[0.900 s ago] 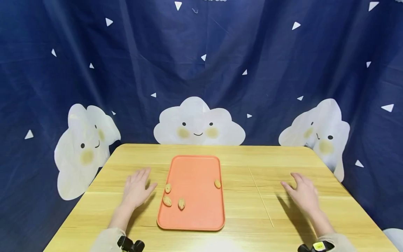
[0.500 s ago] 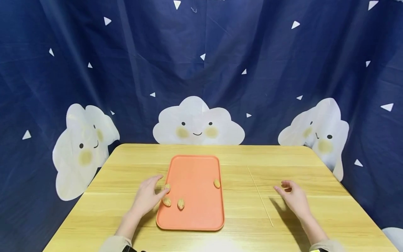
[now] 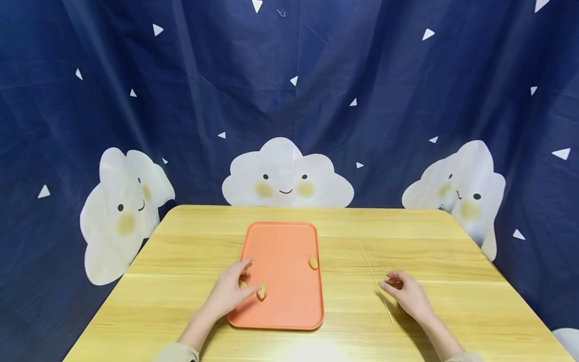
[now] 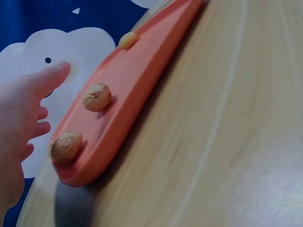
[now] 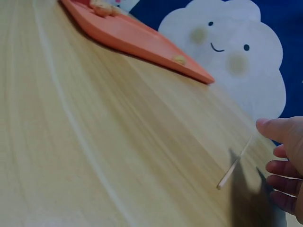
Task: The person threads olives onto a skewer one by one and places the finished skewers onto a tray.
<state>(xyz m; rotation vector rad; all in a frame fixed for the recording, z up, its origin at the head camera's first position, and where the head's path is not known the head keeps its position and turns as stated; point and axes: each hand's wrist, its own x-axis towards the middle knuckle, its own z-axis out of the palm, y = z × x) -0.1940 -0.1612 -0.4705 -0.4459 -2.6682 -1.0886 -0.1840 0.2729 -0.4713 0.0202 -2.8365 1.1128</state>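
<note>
My left hand (image 3: 227, 292) hovers over the left rim of an orange tray (image 3: 289, 296), thumb and fingers spread apart and holding nothing. Beneath its thumb tip lies a tan wrinkled nut in its shell (image 3: 262, 292); whether they touch is unclear in the head view, while the left wrist view has the thumb (image 4: 54, 78) clear of the nuts. Partly hidden under the hand are more nuts (image 3: 243, 284). One smaller, smoother nut (image 3: 313, 262) sits by the tray's right rim. My right hand (image 3: 410, 297), fingers loosely bent, is just above a thin wooden stick (image 5: 228, 174), without gripping it.
Everything lies on a light wooden table (image 3: 344, 311). Behind its far edge hangs a dark blue curtain (image 3: 289, 110) with white clouds (image 3: 285, 166) and triangles. The stick lies slantwise on the wood, right of the tray.
My left hand has moved right, from beside the tray to over its left rim. The right hand has come left and nearer to the stick, its fingers bending more. Tray, nuts and stick stay put.
</note>
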